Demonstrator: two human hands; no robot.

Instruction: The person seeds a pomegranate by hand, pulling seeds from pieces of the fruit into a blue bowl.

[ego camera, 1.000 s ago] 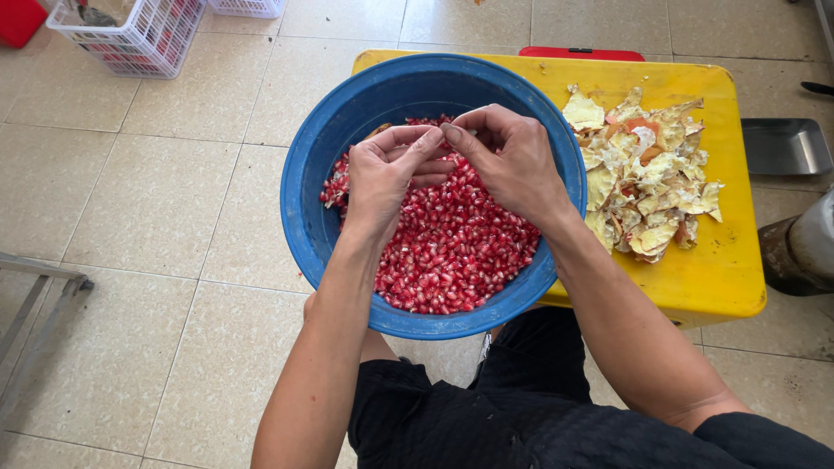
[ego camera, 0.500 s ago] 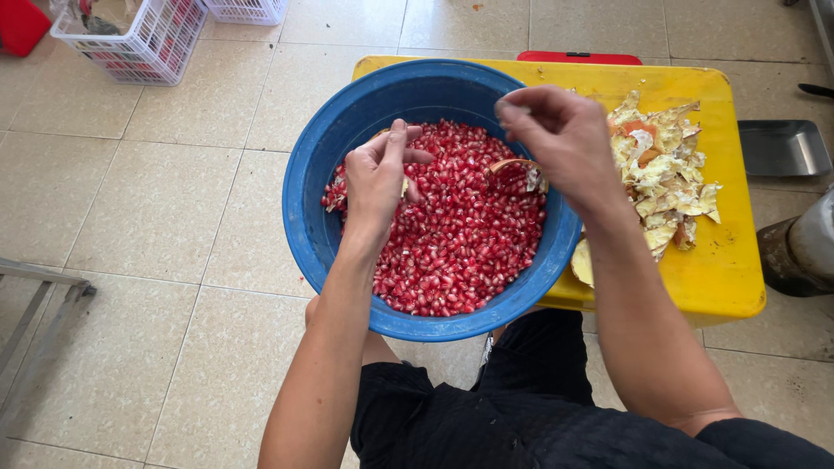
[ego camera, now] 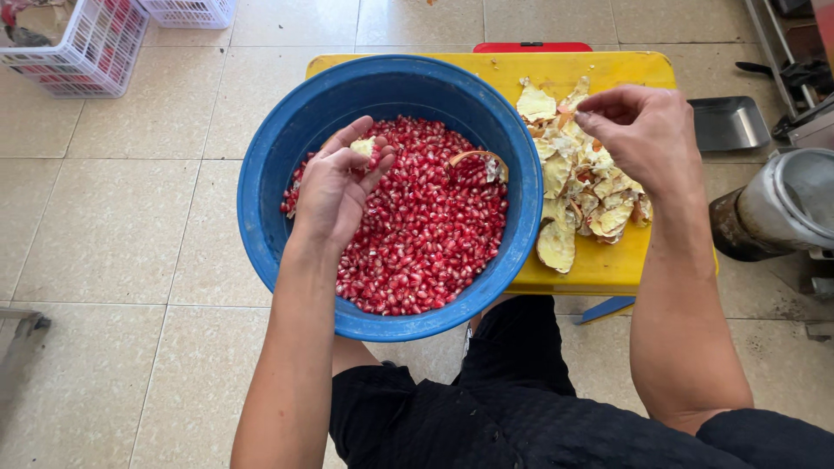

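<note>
A blue bowl [ego camera: 265, 187] rests on my lap, filled with red pomegranate seeds [ego camera: 426, 234]. My left hand [ego camera: 334, 187] hovers inside the bowl, fingers curled around a small pale piece of pomegranate [ego camera: 363, 147]. A curved piece of rind [ego camera: 480, 162] lies on the seeds at the bowl's right side. My right hand [ego camera: 647, 135] is over the pile of pomegranate peels [ego camera: 578, 187] on the yellow table [ego camera: 608, 265], fingers pinched together; whether anything is held between them I cannot tell.
White plastic baskets [ego camera: 82, 43] stand on the tiled floor at the top left. A metal tray [ego camera: 730, 122] and a metal cylinder machine [ego camera: 786, 204] are on the right. A red stool edge [ego camera: 530, 47] shows behind the table.
My hands have parted. The right hand has swung from above the bowl out to the peel pile on the table. The left hand stays in the bowl with a pale piece.
</note>
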